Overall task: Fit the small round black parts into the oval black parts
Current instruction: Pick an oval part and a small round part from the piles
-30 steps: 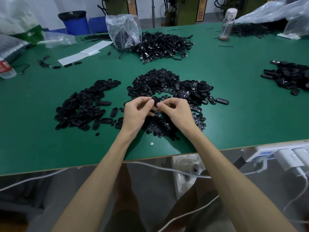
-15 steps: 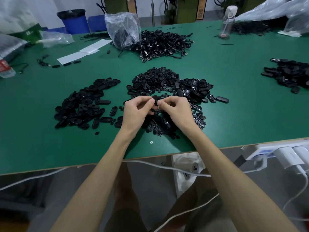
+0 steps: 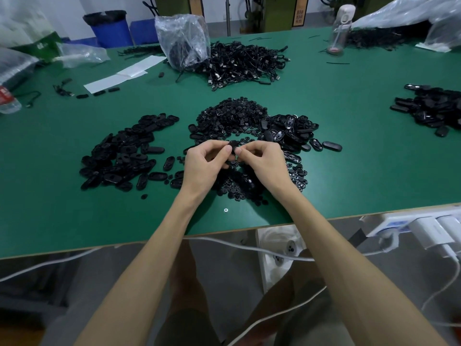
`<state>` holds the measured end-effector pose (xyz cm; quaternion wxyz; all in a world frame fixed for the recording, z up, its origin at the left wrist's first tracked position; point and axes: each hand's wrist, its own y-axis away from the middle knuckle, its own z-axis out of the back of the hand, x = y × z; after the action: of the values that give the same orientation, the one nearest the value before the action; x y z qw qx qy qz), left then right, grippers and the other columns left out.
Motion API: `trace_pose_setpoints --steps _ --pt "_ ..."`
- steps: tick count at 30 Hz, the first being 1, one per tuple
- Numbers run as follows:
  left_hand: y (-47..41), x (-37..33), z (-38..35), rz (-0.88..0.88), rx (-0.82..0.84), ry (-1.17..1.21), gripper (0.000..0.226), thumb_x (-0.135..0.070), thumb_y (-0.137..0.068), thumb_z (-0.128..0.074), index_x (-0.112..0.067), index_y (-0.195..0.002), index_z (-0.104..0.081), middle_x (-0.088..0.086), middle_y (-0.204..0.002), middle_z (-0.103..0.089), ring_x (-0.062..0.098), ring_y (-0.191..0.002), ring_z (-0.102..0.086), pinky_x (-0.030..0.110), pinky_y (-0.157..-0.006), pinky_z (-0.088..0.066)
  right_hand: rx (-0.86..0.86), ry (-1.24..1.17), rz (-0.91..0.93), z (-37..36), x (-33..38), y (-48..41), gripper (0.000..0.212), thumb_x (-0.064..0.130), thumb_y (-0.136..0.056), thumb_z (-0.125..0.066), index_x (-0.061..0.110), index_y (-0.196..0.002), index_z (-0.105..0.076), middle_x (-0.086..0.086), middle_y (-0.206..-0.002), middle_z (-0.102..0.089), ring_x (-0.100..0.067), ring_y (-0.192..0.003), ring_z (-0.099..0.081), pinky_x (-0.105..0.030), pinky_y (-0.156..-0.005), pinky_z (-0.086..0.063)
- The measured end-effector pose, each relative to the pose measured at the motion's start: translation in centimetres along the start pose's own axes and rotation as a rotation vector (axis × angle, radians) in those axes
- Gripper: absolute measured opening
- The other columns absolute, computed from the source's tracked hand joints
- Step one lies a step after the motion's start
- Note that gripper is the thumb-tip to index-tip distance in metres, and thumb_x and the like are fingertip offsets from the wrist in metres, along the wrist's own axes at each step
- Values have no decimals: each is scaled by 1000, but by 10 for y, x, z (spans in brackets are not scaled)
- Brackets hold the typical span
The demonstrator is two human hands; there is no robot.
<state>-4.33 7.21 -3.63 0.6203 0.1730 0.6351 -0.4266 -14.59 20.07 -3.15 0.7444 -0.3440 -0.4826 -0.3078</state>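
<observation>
Grips meet over the green worktop (image 3: 74, 221): the left grip (image 3: 202, 166) and the right grip (image 3: 264, 163) both pinch the same black oval part (image 3: 233, 147) between thumb and fingertips, holding it just above the heap of small round parts (image 3: 237, 183) (whether a round piece sits in it is hidden). More ovals (image 3: 124, 156) lie piled to the left.

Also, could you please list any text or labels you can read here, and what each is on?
Nothing reads clearly.
Sign at the back: characters, too blurred.
Green bag: white print, too blurred.
Red bottle label: too blurred.
Blue power strip label: too small.
</observation>
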Motion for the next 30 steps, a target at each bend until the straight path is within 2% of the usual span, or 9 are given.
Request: trace_pose_setpoints --steps 6,9,16,18,21,22,26,30 --pt "0 -4 0 8 13 -14 13 -17 -90 -81 -17 -99 -72 5 -87 -80 18 -81 -78 26 -70 -61 4 33 18 0 1 0 13 29 -92 -78 16 -88 -80 3 -79 -77 -12 -79 -72 -33 -77 -59" --pt "-1 -3 1 37 17 44 10 -10 -90 -79 -15 -95 -72 5 -82 -79 18 -75 -76 25 -71 -60 8 36 34 -1 2 2 10 30 -91 -79 22 -84 -78 7 -74 -74 -2 -71 -66 -22 -69 -53" --pt "-1 -2 1 45 20 67 3 -5 -96 -71 -6 -97 -74 5 -78 -77 18 -70 -74 26 -69 -60 -27 62 37 -3 3 4 27 43 -89 -78 21 -75 -68 9 -68 -67 -1 -61 -56 -18 -60 -46" --pt "0 -4 1 50 27 103 4 -7 -97 -70 -6 -97 -74 6 -79 -77 18 -71 -75 27 -70 -61 -45 44 39 -3 3 5 33 46 -88 -78 20 -75 -63 7 -68 -65 -6 -61 -55 -22 -59 -46" --pt "0 -4 3 81 56 144 7 -9 -99 -68 -7 -96 -74 8 -79 -78 21 -72 -76 29 -71 -62 -8 -1 45 -4 3 5 26 39 -91 -78 17 -85 -64 1 -77 -71 -21 -70 -68 -40 -70 -58" --pt "0 -4 4 94 75 149 8 -10 -100 -67 -6 -97 -74 9 -79 -77 21 -71 -75 30 -71 -62 3 -22 53 -4 3 4 23 35 -91 -78 16 -88 -65 1 -78 -72 -22 -69 -70 -43 -72 -60" --pt "0 -2 5 109 144 139 11 -10 -102 -63 -5 -101 -73 9 -77 -77 22 -69 -74 31 -70 -63 -3 -90 60 -1 2 3 20 30 -90 -80 14 -86 -69 -1 -76 -73 -16 -61 -68 -39 -68 -60" --pt "0 0 1 85 153 95 9 -4 -103 -61 -4 -102 -70 8 -80 -77 21 -73 -75 30 -68 -62 -5 -95 61 -1 3 3 22 29 -92 -78 9 -88 -70 -3 -77 -71 -18 -68 -65 -46 -72 -59"
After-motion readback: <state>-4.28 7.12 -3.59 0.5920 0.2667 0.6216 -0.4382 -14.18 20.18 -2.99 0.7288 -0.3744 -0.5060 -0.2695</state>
